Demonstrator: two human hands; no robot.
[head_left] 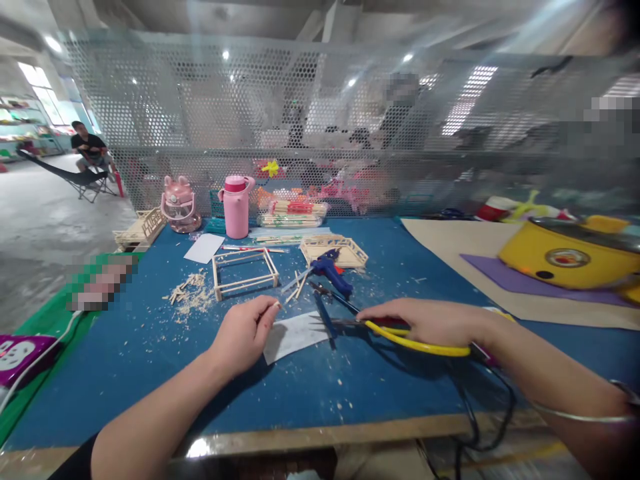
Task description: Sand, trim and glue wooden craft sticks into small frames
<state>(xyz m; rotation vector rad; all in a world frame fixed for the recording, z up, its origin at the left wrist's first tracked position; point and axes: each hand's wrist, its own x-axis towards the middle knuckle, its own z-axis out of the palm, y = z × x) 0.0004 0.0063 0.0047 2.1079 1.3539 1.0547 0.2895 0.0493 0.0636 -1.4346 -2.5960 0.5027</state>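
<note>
My left hand [244,335] is closed in a pinch above the blue table mat, with a tiny pale bit at its fingertips, too small to name. My right hand [425,322] is on the yellow-handled scissors [400,339], their blades pointing left over a white paper sheet [297,335]. Close to the blades lie a dark narrow tool [326,317] and a blue glue gun [331,272]. Beyond my left hand stands an open box frame of wooden sticks [245,288]. Cut wooden sticks [300,285] lie between that frame and the glue gun.
Wood scraps [187,295] are scattered at left. Behind are a shallow wooden tray [345,257], a pink flask [236,210], a pink bottle [180,205] and bagged sticks [293,217]. At right sits a yellow electric pot [565,257]. Black cord [507,407] hangs over the front edge.
</note>
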